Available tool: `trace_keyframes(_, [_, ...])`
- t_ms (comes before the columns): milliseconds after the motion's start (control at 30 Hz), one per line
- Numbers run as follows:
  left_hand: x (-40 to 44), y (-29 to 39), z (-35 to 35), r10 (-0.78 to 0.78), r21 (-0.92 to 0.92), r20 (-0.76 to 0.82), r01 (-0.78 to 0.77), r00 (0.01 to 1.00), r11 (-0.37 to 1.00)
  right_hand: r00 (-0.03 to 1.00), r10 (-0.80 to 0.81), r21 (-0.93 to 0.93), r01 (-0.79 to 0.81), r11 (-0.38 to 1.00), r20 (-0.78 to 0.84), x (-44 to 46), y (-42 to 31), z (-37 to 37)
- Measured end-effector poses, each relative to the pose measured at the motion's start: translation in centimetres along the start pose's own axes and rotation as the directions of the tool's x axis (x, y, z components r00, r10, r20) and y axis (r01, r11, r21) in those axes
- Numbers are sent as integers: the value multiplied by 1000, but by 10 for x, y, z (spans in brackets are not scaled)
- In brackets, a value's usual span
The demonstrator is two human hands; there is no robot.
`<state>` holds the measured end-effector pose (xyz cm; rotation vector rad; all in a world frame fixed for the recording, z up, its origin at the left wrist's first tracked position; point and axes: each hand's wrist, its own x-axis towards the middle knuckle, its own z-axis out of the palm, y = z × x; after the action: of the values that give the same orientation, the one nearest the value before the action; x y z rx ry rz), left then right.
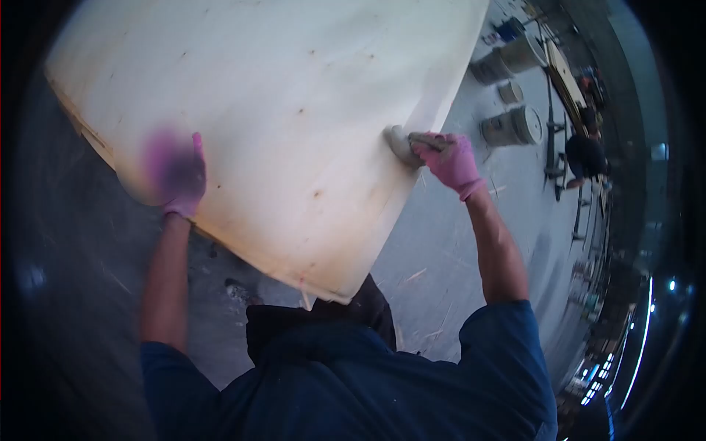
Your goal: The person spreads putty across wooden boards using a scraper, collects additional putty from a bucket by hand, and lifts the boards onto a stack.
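Observation:
A large pale wooden sheet (265,147) with small dark knots lies in front of me on top of other sheets, whose layered edges show at the lower left. My right hand (454,163), in a pink glove, is closed around the handle of a putty knife (402,145). Its wide grey head touches the sheet near the right edge, and a slightly darker streak runs up from it. My left hand (179,175), also gloved in pink, rests at the sheet's near left edge. Its thumb points up, apart from the palm; a blurry spot partly hides the fingers.
Grey-smeared buckets (513,126) and a small tub (510,92) stand on the grey floor (441,272) to the right. Wood splinters are scattered there. Farther right, another person (586,156) bends beside a long stack of boards (565,73).

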<state>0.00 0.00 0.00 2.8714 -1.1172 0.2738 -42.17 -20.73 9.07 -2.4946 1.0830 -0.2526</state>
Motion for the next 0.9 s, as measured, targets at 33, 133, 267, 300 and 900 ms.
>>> trace_keyframes(33, [7,15,-5,27,-4,-5,-27,1000,1000,998,62,-21,-63,998,-29,-14,-17,1])
trace_keyframes(133, [-2,-28,-11,186,-51,-53,-188,981,981,977,184,0,-185,983,-110,-91,-114,61])
trace_keyframes(267, [-9,-28,0,381,-143,-46,-384,923,912,966,125,-65,-143,988,-227,-188,-178,100])
trace_keyframes(300, [-4,-28,0,420,-143,-42,-422,906,895,956,134,-48,-152,987,-261,-198,-202,107])
trace_keyframes(900, [295,-239,74,544,-57,-32,-545,838,836,762,507,706,-93,702,-403,46,-305,202])
